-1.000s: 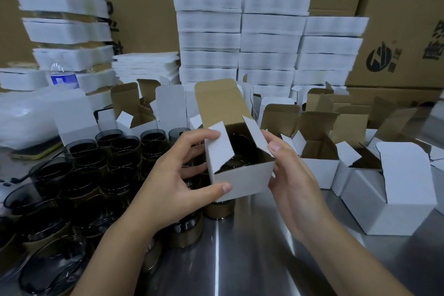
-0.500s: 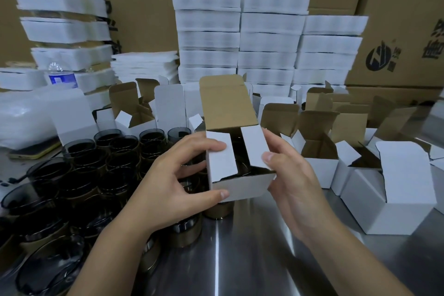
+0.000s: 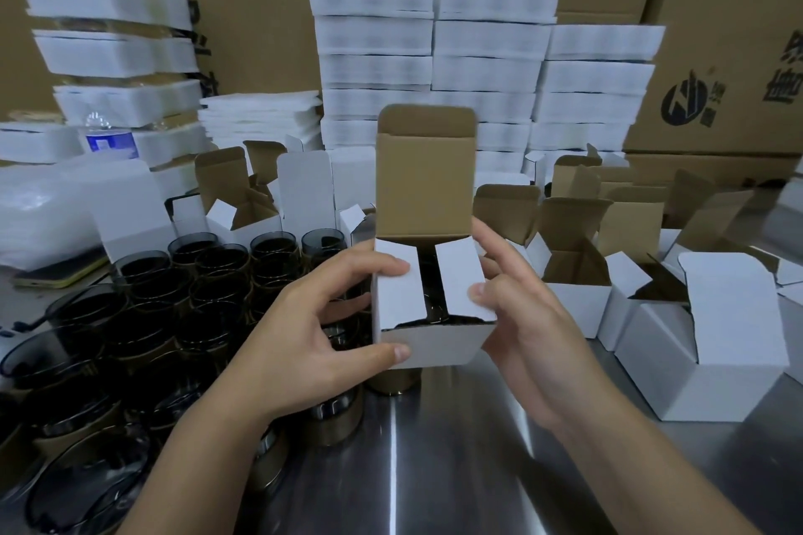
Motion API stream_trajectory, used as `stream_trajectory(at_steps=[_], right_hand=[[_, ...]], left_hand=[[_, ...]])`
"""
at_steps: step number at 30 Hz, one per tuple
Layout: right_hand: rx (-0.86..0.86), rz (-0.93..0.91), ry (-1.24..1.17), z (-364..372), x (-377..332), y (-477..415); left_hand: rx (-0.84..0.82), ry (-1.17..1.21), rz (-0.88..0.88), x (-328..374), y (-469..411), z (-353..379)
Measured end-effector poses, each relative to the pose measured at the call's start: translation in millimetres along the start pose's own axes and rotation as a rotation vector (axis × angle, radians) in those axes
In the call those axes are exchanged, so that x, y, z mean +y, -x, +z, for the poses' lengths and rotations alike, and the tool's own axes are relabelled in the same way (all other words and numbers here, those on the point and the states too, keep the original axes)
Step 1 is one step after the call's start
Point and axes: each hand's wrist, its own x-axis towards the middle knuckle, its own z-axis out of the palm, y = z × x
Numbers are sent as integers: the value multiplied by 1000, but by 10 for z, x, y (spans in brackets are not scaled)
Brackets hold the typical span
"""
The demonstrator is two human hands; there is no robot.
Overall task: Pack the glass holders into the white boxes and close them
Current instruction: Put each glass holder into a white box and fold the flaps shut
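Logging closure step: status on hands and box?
Left hand grips white box, right hand pinches it. Glass holder inside, side flaps down, lid up. Nothing blocking.

Printed brown cartons point(image 3: 269, 13) behind a glossy steel tabletop point(image 3: 456, 469).

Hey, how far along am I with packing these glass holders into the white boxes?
Done: a glass holder sits inside the white box, and both side flaps are folded over it. In hand: the left hand and right hand grip that box; its lid stands upright, not tucked. Left: many loose glass holders wait on the table, and several open boxes stand beside.
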Motion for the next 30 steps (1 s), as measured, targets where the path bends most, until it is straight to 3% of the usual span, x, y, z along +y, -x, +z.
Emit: stream_trajectory(at_steps=[9,19,22,26,30], right_hand=[[-25,47,-133,6,-35,-5],[-14,44,-117,13,-15,2],[-13,33,-11,23,14,24],[-9,-90,299,93,70,49],[31,-165,342,102,89,47]], left_hand=[[34,53,-10,20,-12,-13],[62,76,-12,-2,-7,-21],[60,57,-37,-14,-13,-9],[78,42,-69,-7,-15,-19],[90,57,-75,1,-13,-41]])
